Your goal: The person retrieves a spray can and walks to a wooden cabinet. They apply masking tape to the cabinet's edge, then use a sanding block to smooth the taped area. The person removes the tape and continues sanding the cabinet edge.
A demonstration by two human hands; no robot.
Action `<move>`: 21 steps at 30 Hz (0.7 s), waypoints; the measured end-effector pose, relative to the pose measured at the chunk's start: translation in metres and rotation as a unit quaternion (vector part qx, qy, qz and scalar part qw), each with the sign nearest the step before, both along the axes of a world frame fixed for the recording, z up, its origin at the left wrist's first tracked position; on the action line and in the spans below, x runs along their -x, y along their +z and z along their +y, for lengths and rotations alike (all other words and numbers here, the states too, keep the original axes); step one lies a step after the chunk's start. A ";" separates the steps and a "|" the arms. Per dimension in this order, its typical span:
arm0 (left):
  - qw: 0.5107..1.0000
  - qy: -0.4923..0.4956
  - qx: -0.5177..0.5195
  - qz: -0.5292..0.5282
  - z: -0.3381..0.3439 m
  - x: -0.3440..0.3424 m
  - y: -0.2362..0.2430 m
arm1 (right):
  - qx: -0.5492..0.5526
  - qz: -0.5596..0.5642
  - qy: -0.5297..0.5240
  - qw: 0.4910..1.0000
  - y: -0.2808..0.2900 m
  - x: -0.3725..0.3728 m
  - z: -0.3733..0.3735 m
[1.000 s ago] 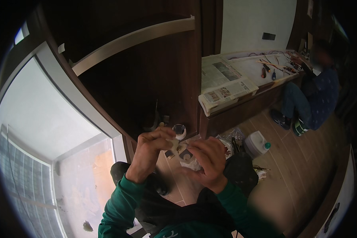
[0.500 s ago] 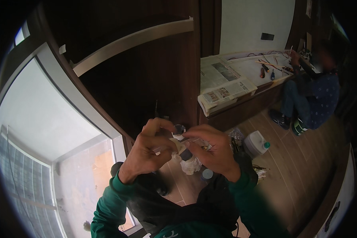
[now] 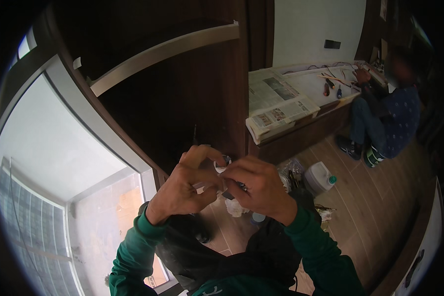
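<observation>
The left hand (image 3: 185, 190) was raised in front of the dark wooden cabinet panel (image 3: 182, 103), its fingers curled and thumb arched toward a small round white and dark fitting (image 3: 222, 164) pinched between both hands. The right hand (image 3: 259, 187) met it from the right, fingertips closed narrowly on the same small part, so the two hands touched over it. What else the right hand gripped could not be told; a pale strip showed under the fingers, too blurred to name. Both forearms wore green long sleeves (image 3: 320, 251).

Just below the hands, on the brown plank floor (image 3: 380, 197), lay a crumpled white wad (image 3: 236, 207) and some clear plastic wrapping (image 3: 292, 170). To the right of those stood a white plastic jug with a teal cap (image 3: 318, 177).

Farther off, on the right, a low dark bench (image 3: 301, 138) carried spread newspapers (image 3: 276, 103) and a few red- and blue-handled screwdrivers (image 3: 330, 89). Another person in a blue patterned shirt (image 3: 394, 123) sat on the floor at its far end, reaching onto the bench.

To the left, a large window with a pale metal frame (image 3: 84, 113) filled the view.
</observation>
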State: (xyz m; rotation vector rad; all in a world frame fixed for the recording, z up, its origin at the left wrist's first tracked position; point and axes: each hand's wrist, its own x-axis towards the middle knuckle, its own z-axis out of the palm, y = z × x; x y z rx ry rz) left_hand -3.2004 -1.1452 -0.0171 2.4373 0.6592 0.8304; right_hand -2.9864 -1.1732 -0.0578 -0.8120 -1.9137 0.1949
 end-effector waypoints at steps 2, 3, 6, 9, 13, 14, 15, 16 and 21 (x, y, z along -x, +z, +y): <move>1.000 0.003 0.009 -0.005 -0.002 0.001 -0.001 | 0.044 0.051 -0.006 0.998 -0.007 0.003 0.000; 1.000 0.001 0.020 -0.012 -0.003 0.001 -0.002 | 0.108 0.084 -0.007 0.991 -0.007 0.004 -0.003; 0.999 -0.004 0.042 -0.031 -0.005 0.000 -0.004 | 0.250 0.169 -0.013 0.953 -0.012 0.010 -0.007; 0.998 -0.008 0.038 -0.041 -0.005 0.000 -0.008 | 0.313 0.245 -0.016 0.917 -0.026 0.018 0.000; 0.999 0.006 0.014 -0.033 0.001 0.004 -0.018 | 0.380 0.307 -0.029 0.872 -0.034 0.025 0.007; 1.000 0.011 0.002 -0.026 0.002 0.005 -0.018 | 0.382 0.307 -0.040 0.871 -0.038 0.025 0.009; 0.999 0.027 -0.014 -0.016 0.000 0.005 -0.015 | 0.381 0.334 -0.031 0.861 -0.039 0.024 0.010; 0.999 0.044 -0.030 -0.007 -0.004 0.005 -0.012 | 0.381 0.360 -0.022 0.851 -0.039 0.020 0.012; 0.991 0.079 -0.110 0.015 -0.017 0.008 -0.011 | 0.383 0.388 0.026 0.838 -0.038 0.013 0.008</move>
